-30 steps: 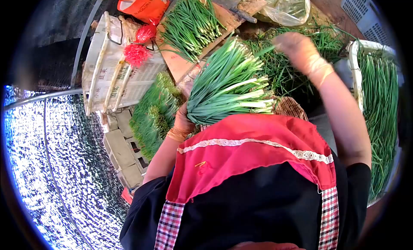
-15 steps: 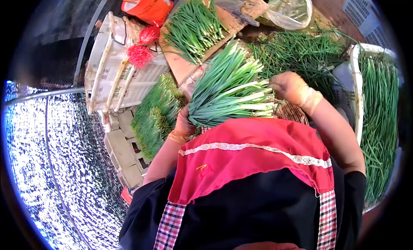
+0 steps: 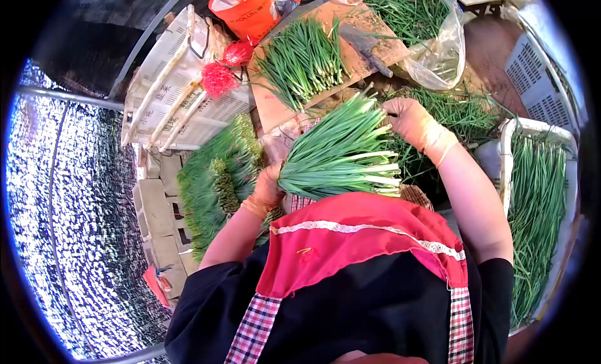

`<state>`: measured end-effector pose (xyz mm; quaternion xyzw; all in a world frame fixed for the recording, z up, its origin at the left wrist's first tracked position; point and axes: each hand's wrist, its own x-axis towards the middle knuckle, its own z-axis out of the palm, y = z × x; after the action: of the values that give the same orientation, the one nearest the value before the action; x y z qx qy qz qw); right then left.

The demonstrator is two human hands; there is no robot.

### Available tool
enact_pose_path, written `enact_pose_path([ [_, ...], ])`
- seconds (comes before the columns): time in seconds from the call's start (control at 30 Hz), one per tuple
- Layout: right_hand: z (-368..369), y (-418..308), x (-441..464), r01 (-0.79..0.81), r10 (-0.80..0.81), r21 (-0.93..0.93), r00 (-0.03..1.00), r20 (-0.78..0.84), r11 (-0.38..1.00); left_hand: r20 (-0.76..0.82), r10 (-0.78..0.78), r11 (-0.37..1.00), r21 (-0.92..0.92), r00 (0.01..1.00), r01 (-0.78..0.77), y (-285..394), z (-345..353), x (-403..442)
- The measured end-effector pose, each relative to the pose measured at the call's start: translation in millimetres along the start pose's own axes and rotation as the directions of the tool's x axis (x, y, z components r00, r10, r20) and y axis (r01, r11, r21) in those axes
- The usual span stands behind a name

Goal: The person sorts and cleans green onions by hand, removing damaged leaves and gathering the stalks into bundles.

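Observation:
A large fanned bunch of garlic chives (image 3: pixel 341 152) lies across the front of my body, white stem ends to the right and green leaves to the left. My left hand (image 3: pixel 270 185), in an orange glove, is closed around the leaf side of it. My right hand (image 3: pixel 412 123), gloved likewise, is at the upper stem ends with its fingers curled together. Whatever sits between those fingertips is too small to make out. Beyond the bunch, a smaller pile of chives (image 3: pixel 307 62) rests on a wooden board (image 3: pixel 325 20).
A knife (image 3: pixel 369 54) lies on the board. More bundled chives (image 3: pixel 216 179) are at my left beside a white crate (image 3: pixel 172 92) with red twine (image 3: pixel 219 80). Loose chives (image 3: pixel 451 110) lie ahead right. A crate of chives (image 3: pixel 538 220) stands at my right. An orange bag (image 3: pixel 250 16) is behind.
The view has shifted, so most surroundings sit lower and the board further right. My right hand has moved from the middle stem ends to the upper ones; my left keeps its grasp.

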<state>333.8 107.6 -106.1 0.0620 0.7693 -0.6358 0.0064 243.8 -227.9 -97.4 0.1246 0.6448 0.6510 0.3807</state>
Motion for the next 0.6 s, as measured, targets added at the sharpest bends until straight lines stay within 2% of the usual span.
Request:
enact_pose_path([
  [0.03,4,5,-7,0.100,-0.113,-0.096,0.983,-0.147,0.990,0.045,0.064,0.958,0.278,0.997,-0.075,7,-3,-2],
  [0.07,5,4,-13,0.113,-0.132,-0.117,0.977,-0.165,0.987,0.091,0.129,0.817,0.554,0.987,-0.158,15,-5,-4],
  [0.1,5,3,-18,0.126,-0.151,-0.138,0.971,-0.185,0.982,0.136,0.192,0.617,0.754,0.972,-0.227,24,-7,-6],
  [0.17,7,11,-34,0.210,-0.220,-0.068,0.942,-0.254,0.975,0.135,0.250,0.542,0.801,0.959,-0.254,32,-14,0],
  [0.2,6,17,-40,0.129,-0.130,-0.019,0.961,-0.246,0.991,0.131,0.333,0.789,0.503,0.934,-0.352,45,5,2],
  [0.23,6,18,-50,0.151,-0.138,0.028,0.951,-0.277,0.988,0.383,0.470,0.296,0.781,0.795,-0.551,69,0,10],
  [0.27,-1,13,-65,0.135,-0.080,0.153,0.943,-0.324,0.979,0.562,0.464,-0.248,0.825,0.685,-0.508,108,14,27],
  [0.3,-6,5,-76,0.133,-0.023,0.283,0.933,-0.360,0.950,0.658,0.454,-0.303,0.748,0.601,-0.590,142,39,27],
  [0.33,-10,-2,-83,0.121,0.064,0.361,0.886,-0.460,0.925,0.695,0.386,-0.419,0.718,0.607,-0.555,158,35,39],
  [0.37,-17,1,-94,0.146,0.084,0.361,0.830,-0.551,0.921,0.738,0.376,-0.418,0.675,0.560,-0.608,180,40,47],
  [0.4,-27,3,-105,0.126,0.086,0.321,0.816,-0.572,0.939,0.752,0.365,-0.446,0.659,0.549,-0.606,201,49,53],
  [0.43,-37,6,-117,0.106,0.086,0.283,0.802,-0.591,0.953,0.804,0.321,-0.572,0.585,0.500,-0.574,222,66,53],
  [0.47,-47,10,-127,0.009,0.065,0.108,0.750,-0.658,0.994,0.836,0.291,-0.665,0.527,0.466,-0.529,239,86,51],
  [0.5,-64,18,-133,-0.068,-0.007,-0.078,0.711,-0.703,0.995,0.817,0.182,-0.718,0.490,0.547,-0.493,257,106,50],
  [0.57,-82,-10,-132,0.113,-0.073,0.008,0.692,-0.718,0.994,0.883,0.109,-0.819,0.340,0.456,-0.462,280,144,50],
  [0.6,-80,-55,-128,0.299,-0.251,-0.028,0.739,-0.626,0.954,0.876,0.030,-0.874,0.256,0.481,-0.413,288,162,54],
])
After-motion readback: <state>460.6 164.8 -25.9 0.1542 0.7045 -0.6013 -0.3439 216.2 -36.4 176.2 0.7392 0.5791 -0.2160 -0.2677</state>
